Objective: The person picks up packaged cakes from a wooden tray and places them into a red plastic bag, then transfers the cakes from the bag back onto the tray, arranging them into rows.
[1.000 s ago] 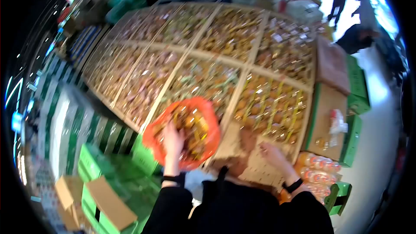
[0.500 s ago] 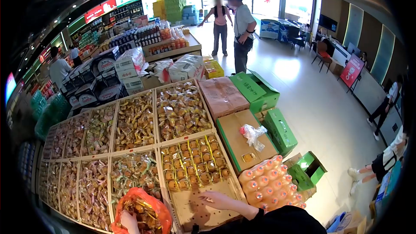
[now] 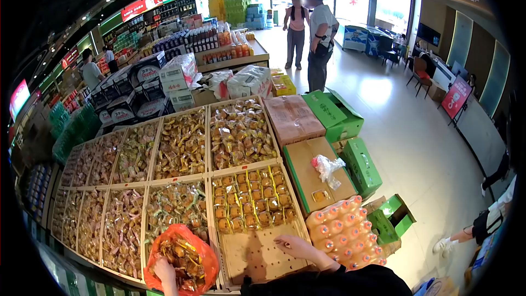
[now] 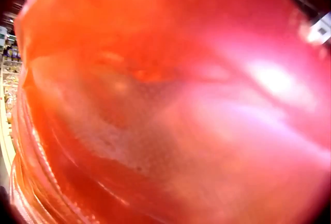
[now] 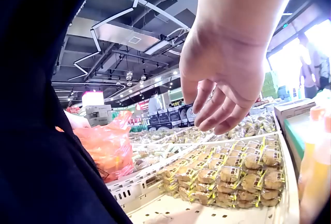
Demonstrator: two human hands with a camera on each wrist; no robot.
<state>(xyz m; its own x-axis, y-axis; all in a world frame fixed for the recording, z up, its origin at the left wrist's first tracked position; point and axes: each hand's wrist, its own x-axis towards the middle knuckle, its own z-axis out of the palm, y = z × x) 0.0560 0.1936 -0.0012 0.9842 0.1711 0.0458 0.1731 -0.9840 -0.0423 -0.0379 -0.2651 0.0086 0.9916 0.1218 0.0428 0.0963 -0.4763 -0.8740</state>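
In the head view my left hand [image 3: 164,270] reaches inside a red plastic bag [image 3: 211,266] holding several wrapped pastries [image 3: 183,257]. Its fingers are partly hidden among them, so I cannot tell whether they grip one. Red plastic [image 4: 129,146] fills most of the left wrist view. My right hand [image 3: 296,246] hovers over the bare front part of a perforated tray [image 3: 268,263]. Its fingers [image 5: 222,112] hang loosely curled around nothing in the right wrist view. Rows of round wrapped cakes [image 5: 227,175] with yellow strips fill the tray's far part.
More trays of wrapped pastries [image 3: 181,148] spread left and beyond, split by pale wooden dividers. On the right stand cardboard boxes [image 3: 323,159], green cartons [image 3: 360,167] and a pack of orange bottles [image 3: 345,233]. Two people [image 3: 320,38] stand in the aisle beyond.
The head view has swung up from the trays to the wider shop. My left hand stays in the bag and my right hand stays over the tray. A distant person has lowered an outstretched arm.
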